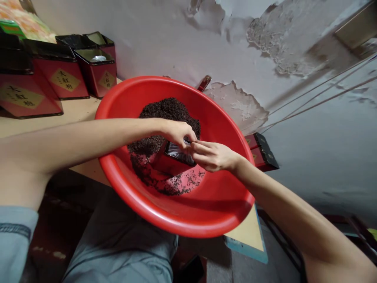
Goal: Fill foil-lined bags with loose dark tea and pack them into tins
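Inside a large red plastic basin, a red tin with a dark rim stands tilted. A clear plastic bag lines its mouth. My left hand reaches over the tin from the left, its fingers closed in a pinch at the bag's top. From the right, my right hand meets it, fingertips pressed together at the same edge of the bag. The fingertips nearly touch, and they hide the part of the bag they grip. Dark loose tea leaves are heaped behind the tin and scattered around its base.
Several red tins with yellow diamond labels stand on the table at the left. More red tins are right of the basin, by the peeling wall. The table's blue-edged corner shows below the basin.
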{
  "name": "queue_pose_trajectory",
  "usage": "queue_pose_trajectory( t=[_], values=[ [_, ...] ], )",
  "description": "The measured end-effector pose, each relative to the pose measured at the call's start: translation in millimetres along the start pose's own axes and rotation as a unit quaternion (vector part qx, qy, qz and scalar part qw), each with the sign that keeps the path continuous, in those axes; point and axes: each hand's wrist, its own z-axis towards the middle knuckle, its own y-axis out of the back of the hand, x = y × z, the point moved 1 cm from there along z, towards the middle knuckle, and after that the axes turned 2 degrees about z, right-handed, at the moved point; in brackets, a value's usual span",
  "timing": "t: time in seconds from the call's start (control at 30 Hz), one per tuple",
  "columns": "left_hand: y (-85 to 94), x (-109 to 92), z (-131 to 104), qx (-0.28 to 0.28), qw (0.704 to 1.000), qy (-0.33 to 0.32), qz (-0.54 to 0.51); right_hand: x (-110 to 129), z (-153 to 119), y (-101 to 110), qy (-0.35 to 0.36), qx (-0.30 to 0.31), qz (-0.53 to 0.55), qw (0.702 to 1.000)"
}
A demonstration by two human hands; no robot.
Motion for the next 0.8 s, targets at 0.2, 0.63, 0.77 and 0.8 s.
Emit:
queue_pose_trajectory(
  t=[0.2,0.63,0.77,0.8],
  values=[
    [-29.2,8.4,-2.1,-0.048,0.996,-0.019,-0.067,0.0,6.4,9.8,-0.061,0.068,0.019,0.996],
    [-52.9,-11.5,-12.3,-0.145,0.989,0.019,0.002,41.8,39.0,21.5,-0.708,-0.120,0.540,0.438],
    [-48.1,-15.6,-13.8,-0.144,0.988,0.052,-0.003,48.6,59.4,7.4,-0.687,-0.196,0.553,0.428],
    [-44.6,-17.0,-14.2,-0.132,0.990,0.053,-0.007,48.3,60.0,5.8,-0.680,-0.209,0.547,0.441]
  ],
)
